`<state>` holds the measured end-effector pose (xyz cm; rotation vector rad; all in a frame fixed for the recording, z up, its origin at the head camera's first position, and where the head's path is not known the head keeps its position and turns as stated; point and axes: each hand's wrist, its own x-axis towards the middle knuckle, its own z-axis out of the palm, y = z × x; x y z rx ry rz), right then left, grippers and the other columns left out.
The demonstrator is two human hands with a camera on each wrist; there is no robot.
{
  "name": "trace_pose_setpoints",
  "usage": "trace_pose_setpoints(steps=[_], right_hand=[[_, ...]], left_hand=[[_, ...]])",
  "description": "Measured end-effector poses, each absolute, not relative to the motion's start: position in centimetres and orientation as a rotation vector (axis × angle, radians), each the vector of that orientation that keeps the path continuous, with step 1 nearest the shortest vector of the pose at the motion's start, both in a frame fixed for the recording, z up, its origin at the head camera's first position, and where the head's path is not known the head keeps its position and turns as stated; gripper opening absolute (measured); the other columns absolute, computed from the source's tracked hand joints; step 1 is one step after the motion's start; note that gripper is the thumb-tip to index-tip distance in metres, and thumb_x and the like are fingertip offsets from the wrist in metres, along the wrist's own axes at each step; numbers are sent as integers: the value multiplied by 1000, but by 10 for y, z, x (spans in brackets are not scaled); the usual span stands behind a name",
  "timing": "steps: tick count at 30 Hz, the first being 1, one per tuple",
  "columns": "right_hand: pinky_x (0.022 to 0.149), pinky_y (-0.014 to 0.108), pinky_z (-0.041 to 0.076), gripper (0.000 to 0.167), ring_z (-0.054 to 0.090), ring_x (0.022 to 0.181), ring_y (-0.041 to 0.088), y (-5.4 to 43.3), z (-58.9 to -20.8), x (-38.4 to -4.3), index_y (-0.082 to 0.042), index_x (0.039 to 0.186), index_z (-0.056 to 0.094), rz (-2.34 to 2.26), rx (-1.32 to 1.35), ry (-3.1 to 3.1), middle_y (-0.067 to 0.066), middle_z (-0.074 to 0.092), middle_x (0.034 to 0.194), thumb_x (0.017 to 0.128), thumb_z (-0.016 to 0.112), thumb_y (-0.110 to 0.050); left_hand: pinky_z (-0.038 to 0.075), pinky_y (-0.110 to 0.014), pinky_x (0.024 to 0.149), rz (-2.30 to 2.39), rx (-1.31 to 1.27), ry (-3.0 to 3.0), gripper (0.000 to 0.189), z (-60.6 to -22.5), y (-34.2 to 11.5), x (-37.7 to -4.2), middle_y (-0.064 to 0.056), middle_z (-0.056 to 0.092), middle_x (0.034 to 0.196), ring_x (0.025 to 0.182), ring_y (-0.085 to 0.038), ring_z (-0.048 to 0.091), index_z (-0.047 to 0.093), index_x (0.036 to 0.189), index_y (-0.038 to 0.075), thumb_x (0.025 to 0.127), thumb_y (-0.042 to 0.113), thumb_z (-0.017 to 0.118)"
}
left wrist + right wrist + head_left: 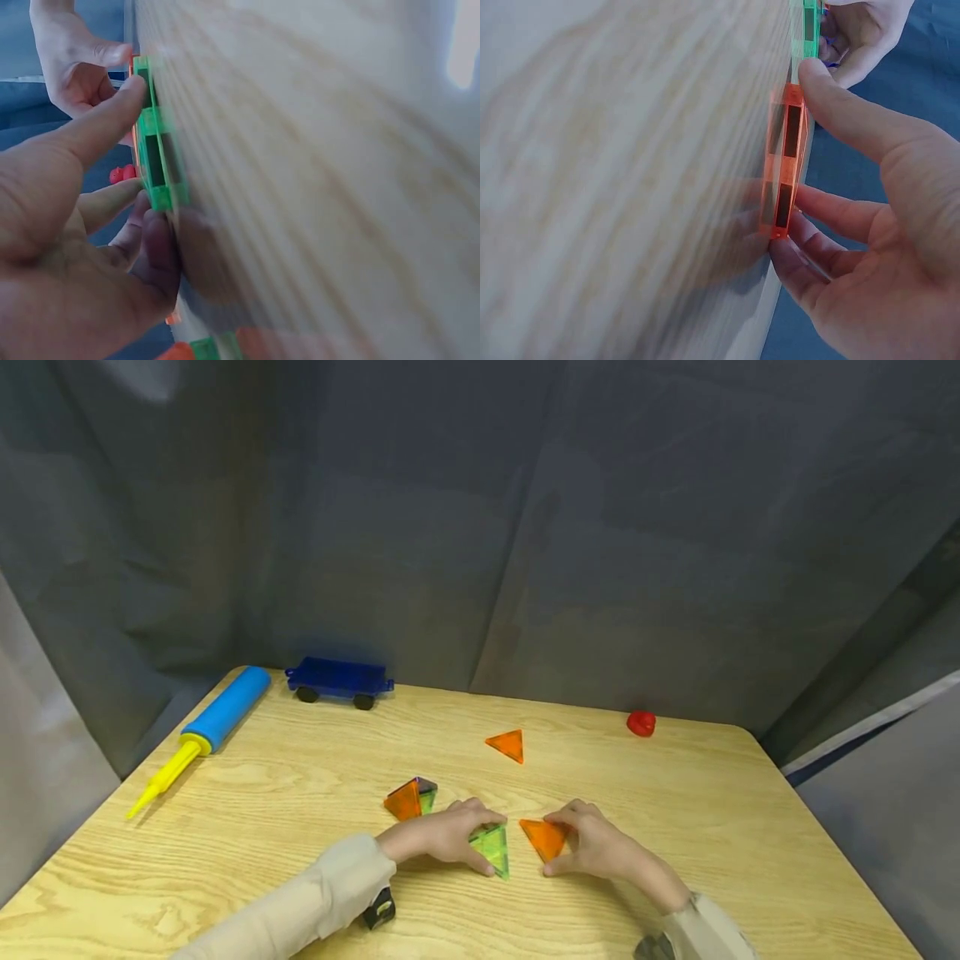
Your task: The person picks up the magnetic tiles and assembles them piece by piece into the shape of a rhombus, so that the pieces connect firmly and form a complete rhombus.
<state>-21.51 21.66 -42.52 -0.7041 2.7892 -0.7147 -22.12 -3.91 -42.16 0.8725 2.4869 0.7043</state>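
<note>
My left hand point(453, 832) pinches a green triangular magnetic tile point(493, 850) by its edges, thumb on one side and fingers on the other. Across a small gap, an orange triangular magnetic tile point(543, 838) is pinched by my right hand point(595, 845). Both tiles lie low at the tabletop; the left wrist view shows the green tile's side point(154, 142), and the right wrist view the orange tile's side point(784, 161). Behind my left hand stands a small group of joined tiles, with an orange one point(403, 800) in front and green and dark ones partly hidden.
Farther back on the wooden table point(300, 793) lies a loose orange triangle point(507, 745). A blue wheeled toy wagon point(339, 682) and a blue and yellow hand pump point(202, 735) are at the back left. A small red object point(641, 723) sits at the back right, before the dark curtain point(570, 552).
</note>
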Motion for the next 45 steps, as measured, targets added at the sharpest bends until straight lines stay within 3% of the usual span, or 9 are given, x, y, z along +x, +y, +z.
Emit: trace_pose_setpoints(steps=[5,12,19,25,34,45], right_hand=[[84,44,46,71,48,101,24,218,-425,-217,0,120,62,-702,-711,2794,7,55,110,64,87,-36],[87,46,45,69,48,104,26,219,-427,-217,0,118,61,-725,-674,2804,6,56,110,63,88,-33],[87,45,46,69,48,102,24,218,-426,-214,0,116,58,-784,-641,2785,6,56,109,63,89,-31],[83,38,45,67,48,97,21,218,-425,-215,-2,113,56,-805,-648,2784,5,55,106,62,90,-29],[81,39,46,67,47,98,23,218,-424,-214,1,116,54,-818,-681,2740,8,54,109,66,88,-28],[84,43,46,69,48,100,24,216,-424,-213,1,116,54,-817,-652,2758,9,54,111,64,88,-28]], left_hand=[[39,-32,97,758,849,2456,68,-421,-41,-224,2,48,116,111,-16,43,47,140,14,81,32,76],[40,-31,94,850,839,2414,48,-426,-41,-227,2,47,114,109,-16,44,56,126,15,83,27,75],[41,-32,92,844,824,2438,56,-427,-39,-225,0,48,119,112,-18,43,55,128,16,80,33,77],[37,-39,96,843,837,2430,67,-427,-37,-223,1,45,113,103,-14,38,49,137,22,78,35,78],[29,-22,68,746,852,2430,77,-425,-35,-220,0,35,94,82,-11,31,41,144,34,77,37,79],[38,-23,73,703,821,2419,75,-421,-35,-220,1,39,100,83,-10,39,42,143,25,79,36,78]])
